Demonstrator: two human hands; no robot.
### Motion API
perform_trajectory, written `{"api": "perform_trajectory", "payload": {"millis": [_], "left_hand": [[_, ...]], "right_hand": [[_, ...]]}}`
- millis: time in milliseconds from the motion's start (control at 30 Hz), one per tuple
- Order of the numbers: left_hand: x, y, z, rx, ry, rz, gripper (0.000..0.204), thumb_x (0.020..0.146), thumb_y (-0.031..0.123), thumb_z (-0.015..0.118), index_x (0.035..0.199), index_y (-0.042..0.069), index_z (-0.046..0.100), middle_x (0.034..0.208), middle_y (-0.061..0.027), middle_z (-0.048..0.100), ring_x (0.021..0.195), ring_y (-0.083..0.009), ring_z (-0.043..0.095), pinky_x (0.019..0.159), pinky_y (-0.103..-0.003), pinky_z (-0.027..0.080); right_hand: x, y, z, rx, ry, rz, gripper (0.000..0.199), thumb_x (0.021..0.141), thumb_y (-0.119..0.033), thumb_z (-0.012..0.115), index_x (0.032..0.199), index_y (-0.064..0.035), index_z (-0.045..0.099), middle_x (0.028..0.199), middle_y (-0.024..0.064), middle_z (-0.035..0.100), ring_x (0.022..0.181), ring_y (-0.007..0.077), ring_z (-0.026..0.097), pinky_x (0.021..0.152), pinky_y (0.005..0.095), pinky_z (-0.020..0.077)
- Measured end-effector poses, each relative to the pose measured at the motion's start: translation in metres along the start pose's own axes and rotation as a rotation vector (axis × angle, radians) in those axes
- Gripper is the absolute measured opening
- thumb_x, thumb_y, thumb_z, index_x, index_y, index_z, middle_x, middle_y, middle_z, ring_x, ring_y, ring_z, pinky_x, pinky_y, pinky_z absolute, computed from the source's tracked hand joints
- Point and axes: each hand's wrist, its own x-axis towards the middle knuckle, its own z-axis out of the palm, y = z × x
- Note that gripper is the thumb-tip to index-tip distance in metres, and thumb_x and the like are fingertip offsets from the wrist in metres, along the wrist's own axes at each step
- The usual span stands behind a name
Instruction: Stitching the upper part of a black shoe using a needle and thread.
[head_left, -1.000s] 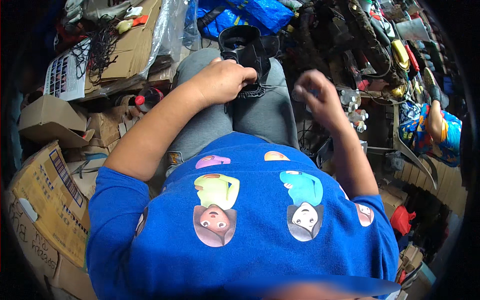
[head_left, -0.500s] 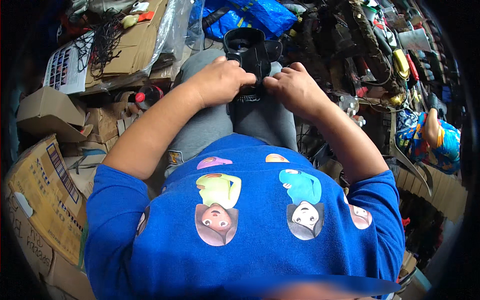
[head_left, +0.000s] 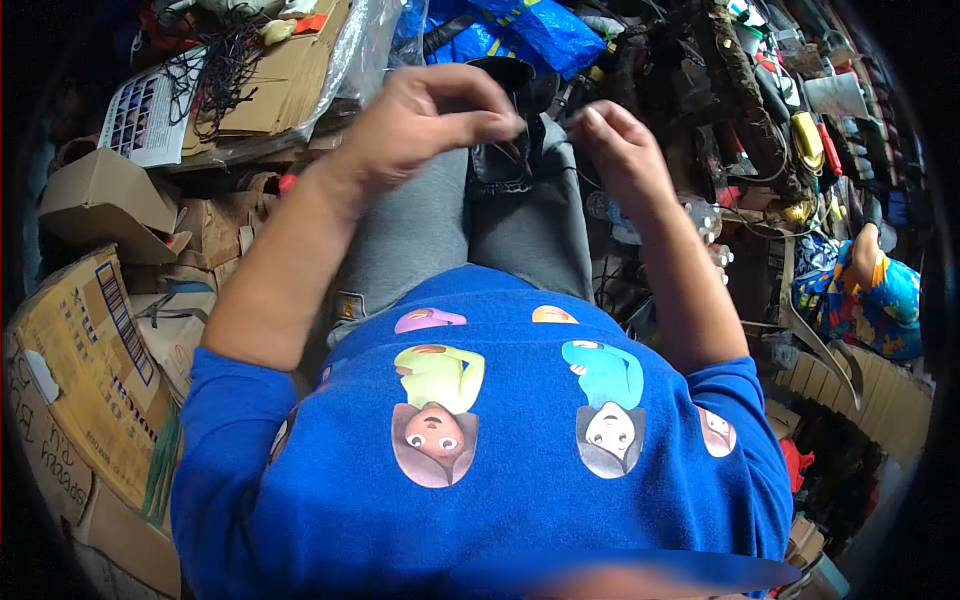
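Two hands (head_left: 430, 125) (head_left: 625, 155), black shoe (head_left: 505, 150), cardboard boxes (head_left: 85, 375)

The black shoe (head_left: 505, 130) lies on the person's lap, between the two knees in grey trousers, with its opening turned up and its far end pointing away from the body. It is dark and a little shiny (leather, it seems). Its near part rests on the trousers — the left hand (head_left: 425, 120) covers its left side, the right hand (head_left: 620, 150) is just beside its right edge.
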Motion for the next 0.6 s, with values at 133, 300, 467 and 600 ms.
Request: {"api": "perform_trajectory", "payload": {"millis": [133, 300, 467, 600], "left_hand": [[-0.004, -0.023, 0.025, -0.545, -0.104, -0.203, 0.016, 0.095, 0.021, 0.051, 0.095, 0.006, 0.056, 0.088, -0.0057, 0.061, 0.083, -0.0139, 0.061, 0.073, -0.026, 0.048], [-0.061, -0.011, -0.048, 0.178, 0.590, -0.513, 0.011, 0.092, 0.016, 0.053, 0.099, 0.008, 0.056, 0.077, 0.0016, 0.055, 0.068, -0.0048, 0.053, 0.052, -0.017, 0.039], [-0.181, 0.025, -0.204, 0.251, 1.027, -0.035, 0.011, 0.090, 0.005, 0.053, 0.101, 0.003, 0.055, 0.086, -0.0024, 0.051, 0.065, -0.0067, 0.044, 0.054, -0.018, 0.034], [-0.156, 0.048, -0.179, 0.591, 1.315, -0.103, 0.025, 0.092, 0.019, 0.058, 0.108, 0.001, 0.059, 0.087, -0.0024, 0.059, 0.070, -0.0055, 0.047, 0.060, -0.019, 0.037]], "right_hand": [[0.001, 0.014, 0.025, 0.617, -0.048, -0.049, 0.020, 0.094, -0.027, 0.054, 0.096, -0.0064, 0.052, 0.083, 0.0035, 0.054, 0.080, 0.0164, 0.055, 0.077, 0.0328, 0.0467], [-0.033, 0.025, -0.056, 0.473, 0.312, 0.072, 0.017, 0.091, -0.030, 0.057, 0.095, -0.0140, 0.051, 0.078, -0.0001, 0.047, 0.068, 0.0129, 0.048, 0.064, 0.0314, 0.0469], [-0.125, 0.022, -0.273, 0.273, 0.583, -0.149, 0.013, 0.092, -0.016, 0.052, 0.104, -0.0088, 0.053, 0.084, 0.0041, 0.054, 0.067, 0.0183, 0.055, 0.068, 0.0350, 0.0536], [-0.139, 0.034, -0.296, -0.341, 0.805, 0.062, 0.020, 0.090, -0.013, 0.055, 0.108, -0.0042, 0.057, 0.101, 0.0073, 0.061, 0.095, 0.0170, 0.058, 0.074, 0.0267, 0.0485]]}}
